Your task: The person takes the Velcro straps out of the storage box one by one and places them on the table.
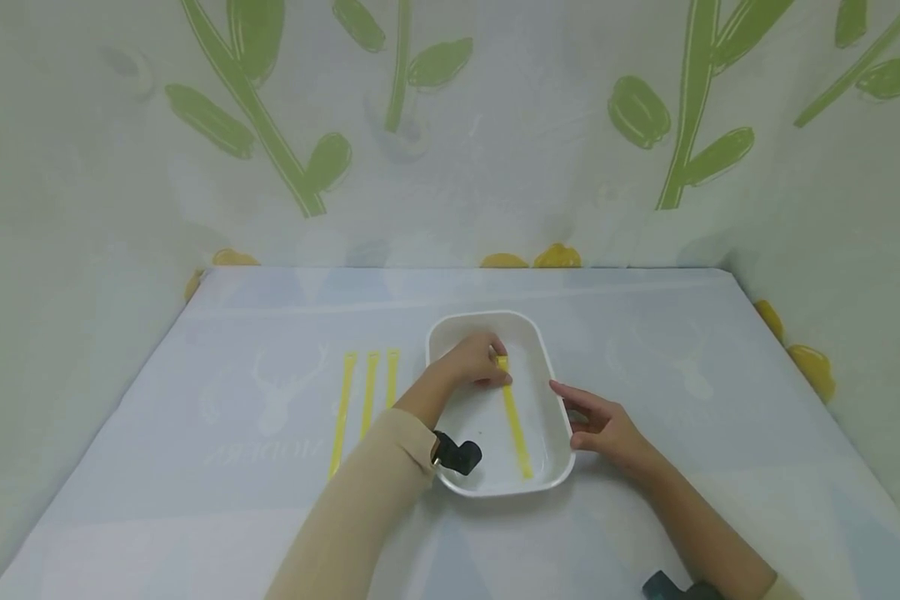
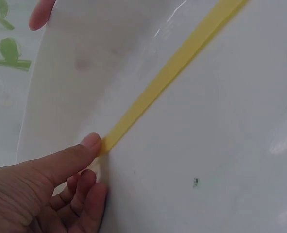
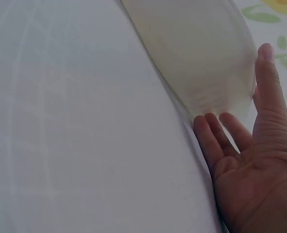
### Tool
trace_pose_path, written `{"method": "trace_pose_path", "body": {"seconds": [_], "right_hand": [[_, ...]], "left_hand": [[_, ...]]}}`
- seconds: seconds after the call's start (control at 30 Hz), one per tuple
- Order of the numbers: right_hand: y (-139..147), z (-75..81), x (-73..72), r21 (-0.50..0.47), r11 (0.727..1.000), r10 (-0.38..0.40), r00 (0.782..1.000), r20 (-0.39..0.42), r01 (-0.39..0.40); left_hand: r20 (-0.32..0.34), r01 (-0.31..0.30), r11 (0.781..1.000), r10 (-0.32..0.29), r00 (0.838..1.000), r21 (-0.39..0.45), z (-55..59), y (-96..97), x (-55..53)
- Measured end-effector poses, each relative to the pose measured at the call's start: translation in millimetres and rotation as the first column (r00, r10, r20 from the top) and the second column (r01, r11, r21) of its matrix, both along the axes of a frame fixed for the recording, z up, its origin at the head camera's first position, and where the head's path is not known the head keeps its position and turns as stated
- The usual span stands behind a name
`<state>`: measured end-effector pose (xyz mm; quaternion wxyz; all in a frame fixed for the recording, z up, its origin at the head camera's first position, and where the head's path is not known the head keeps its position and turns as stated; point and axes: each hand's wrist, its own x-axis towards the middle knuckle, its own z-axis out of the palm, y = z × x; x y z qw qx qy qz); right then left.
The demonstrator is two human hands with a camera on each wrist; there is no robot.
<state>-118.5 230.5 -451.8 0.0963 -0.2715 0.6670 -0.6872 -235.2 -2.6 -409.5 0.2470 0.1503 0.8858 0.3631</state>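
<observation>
A white rectangular tray (image 1: pixel 470 417) with rounded corners stands on the table. My left hand (image 1: pixel 476 360) reaches into it and pinches the far end of a yellow strip (image 1: pixel 517 429), which lies lengthwise along the tray's floor. Thumb and fingers meet at the strip's end in the left wrist view. Just outside the tray's right side is my right hand (image 1: pixel 607 432), its fingertips touching the outer wall and rim. In the right wrist view those fingers (image 3: pixel 235 131) are fairly straight against the wall. Left of the tray, several more yellow strips (image 1: pixel 342 408) lie side by side, partly hidden by my left sleeve.
The table (image 1: pixel 195 467) has a pale printed cover with a faint deer-head pattern. Walls (image 1: pixel 532 167) with green leaf prints enclose its back and sides. A black wrist camera (image 1: pixel 457 454) on my left wrist hangs over the tray's near left corner.
</observation>
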Motion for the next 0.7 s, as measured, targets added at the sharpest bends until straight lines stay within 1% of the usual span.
{"method": "trace_pose_path", "body": {"seconds": [0.07, 0.17, 0.3, 0.4, 0.5, 0.6, 0.63, 0.7], "right_hand": [[0.1, 0.7, 0.2, 0.013, 1.000, -0.003, 1.000, -0.006, 0.003], [0.7, 1.1, 0.4, 0.019, 1.000, -0.007, 1.000, -0.014, 0.008], [2.4, 1.8, 0.6, 0.034, 0.999, -0.024, 0.999, -0.023, 0.024], [3.0, 2.4, 0.7, 0.053, 0.998, -0.034, 0.999, -0.031, 0.036], [2.0, 3.2, 0.2, 0.059, 0.997, -0.042, 0.999, -0.028, 0.044], [0.2, 3.3, -0.5, 0.060, 0.997, -0.049, 0.998, -0.028, 0.050], [-0.5, 3.2, -0.7, 0.062, 0.997, -0.051, 0.998, -0.028, 0.053], [-1.4, 2.4, -0.6, 0.063, 0.996, -0.055, 0.998, -0.025, 0.057]], "left_hand": [[-0.007, -0.003, 1.000, 0.003, 1.000, 0.005, -0.3, 0.8, 0.0], [-0.011, -0.020, 0.999, 0.021, 1.000, 0.040, 1.1, 2.1, 0.5], [-0.023, -0.032, 0.993, 0.035, 0.999, 0.112, 4.7, 4.9, -0.8], [-0.011, -0.026, 0.984, 0.028, 1.000, 0.174, 7.4, 7.0, -2.3], [0.054, -0.034, 0.960, 0.019, 0.998, 0.277, 10.2, 7.4, -2.6], [0.110, -0.040, 0.924, -0.002, 0.994, 0.381, 11.7, 6.5, -2.7], [0.121, -0.041, 0.913, -0.009, 0.993, 0.406, 12.0, 5.9, -2.8], [0.119, -0.031, 0.899, -0.024, 0.993, 0.436, 12.1, 4.6, -3.2]]}}
